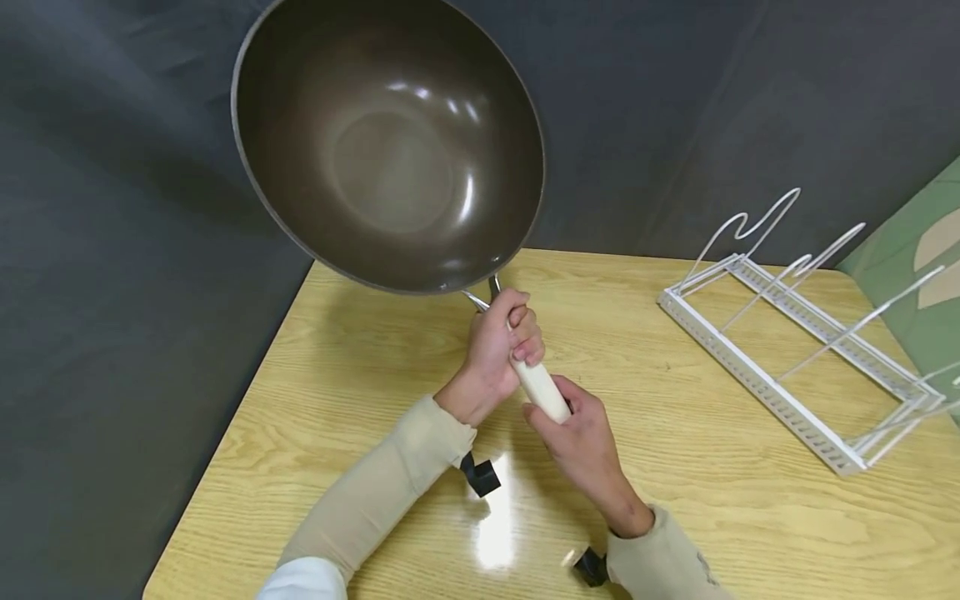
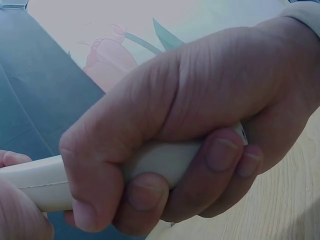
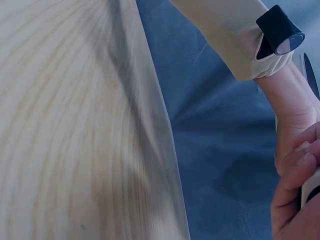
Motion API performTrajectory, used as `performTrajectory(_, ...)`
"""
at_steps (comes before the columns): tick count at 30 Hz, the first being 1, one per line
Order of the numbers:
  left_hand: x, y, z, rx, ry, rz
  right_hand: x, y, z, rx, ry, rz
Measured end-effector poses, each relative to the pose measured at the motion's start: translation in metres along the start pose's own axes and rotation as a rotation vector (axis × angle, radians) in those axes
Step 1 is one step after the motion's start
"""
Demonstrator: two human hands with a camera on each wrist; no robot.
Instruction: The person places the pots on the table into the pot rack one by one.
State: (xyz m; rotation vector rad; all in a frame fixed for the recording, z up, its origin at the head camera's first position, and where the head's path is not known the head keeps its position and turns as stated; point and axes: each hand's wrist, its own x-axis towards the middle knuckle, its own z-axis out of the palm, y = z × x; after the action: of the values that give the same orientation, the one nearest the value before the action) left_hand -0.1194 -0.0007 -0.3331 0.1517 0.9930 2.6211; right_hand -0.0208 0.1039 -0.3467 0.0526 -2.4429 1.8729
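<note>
A deep brown wok (image 1: 390,167) with a cream handle (image 1: 542,390) is held up over the table, its inside facing the head camera. My left hand (image 1: 501,350) grips the handle close to the pan, fingers curled round it. Lower down, my right hand (image 1: 581,433) holds the handle's end between thumb and fingers. The left wrist view shows the left hand (image 2: 190,120) wrapped round the cream handle (image 2: 40,182), with part of the other hand at the left edge. In the right wrist view the right hand (image 3: 295,205) is partly cut off at the right edge.
A white wire rack (image 1: 765,383) with upright dividers stands on the right of the wooden table (image 1: 360,400). Dark cloth (image 1: 135,333) covers the back and left side. A green patterned surface (image 1: 915,267) borders the table at the far right.
</note>
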Motion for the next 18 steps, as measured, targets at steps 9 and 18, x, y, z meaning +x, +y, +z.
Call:
performTrajectory(9,0.002,-0.007,0.012,0.039,-0.011,-0.027,-0.005,0.008,-0.007,0.074,0.025,0.032)
performTrajectory(18,0.004,-0.012,0.023,0.059,-0.023,-0.06,-0.003,0.038,-0.011,0.17,0.047,0.03)
